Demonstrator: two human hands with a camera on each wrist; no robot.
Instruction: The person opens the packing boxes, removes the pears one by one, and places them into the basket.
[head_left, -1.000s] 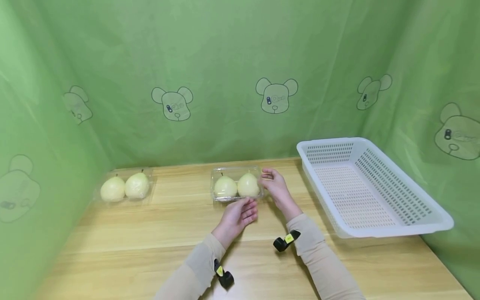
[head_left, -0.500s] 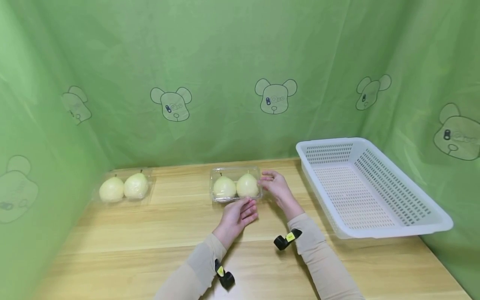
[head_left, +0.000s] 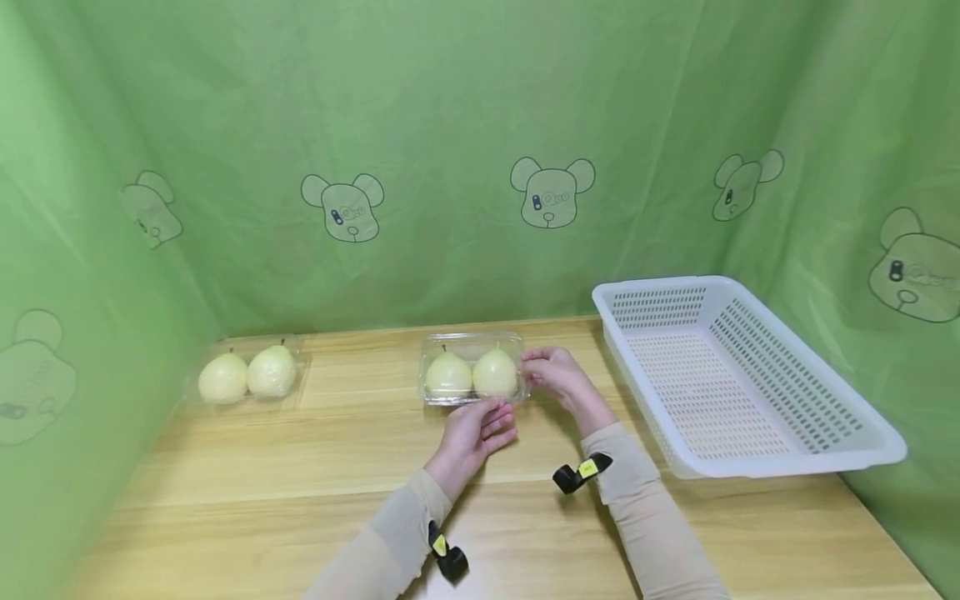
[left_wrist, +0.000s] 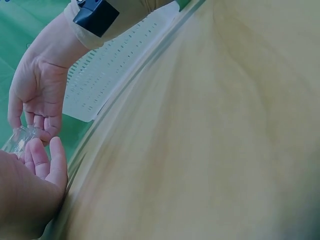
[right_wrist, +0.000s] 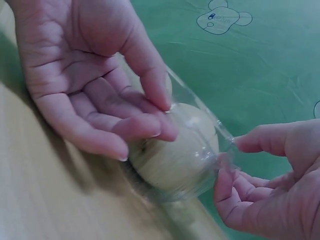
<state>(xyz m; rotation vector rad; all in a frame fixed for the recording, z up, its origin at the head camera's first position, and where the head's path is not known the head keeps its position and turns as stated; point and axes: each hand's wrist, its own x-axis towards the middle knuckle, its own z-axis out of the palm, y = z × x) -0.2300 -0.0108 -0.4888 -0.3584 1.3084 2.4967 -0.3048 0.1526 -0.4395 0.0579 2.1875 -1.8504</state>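
In the head view a clear plastic clamshell box [head_left: 474, 339] sits at the table's back middle, with two pale yellow pears [head_left: 495, 374] inside. My left hand [head_left: 471, 433] pinches its front rim between thumb and index finger, the other fingers loosely bent. At the box's right end my right hand [head_left: 561, 379] pinches a corner of the thin plastic, as the right wrist view shows by the thumb [right_wrist: 262, 138] and fingertips. Whether the lid edge is lifted there, I cannot tell. The left wrist view shows only a small piece of clear plastic [left_wrist: 20, 139] between both hands.
Another clear box with two pears [head_left: 273, 372] lies at the table's back left, near the green curtain. A white perforated plastic basket [head_left: 750, 464] stands on the right. Behind the wooden table [head_left: 300, 500] hangs a green curtain [head_left: 450, 267] with bear prints.
My right hand has lowered slightly along the box's right end, its wrist shifting right and its fingers drawing together at the corner. The left hand has stayed at the front rim.
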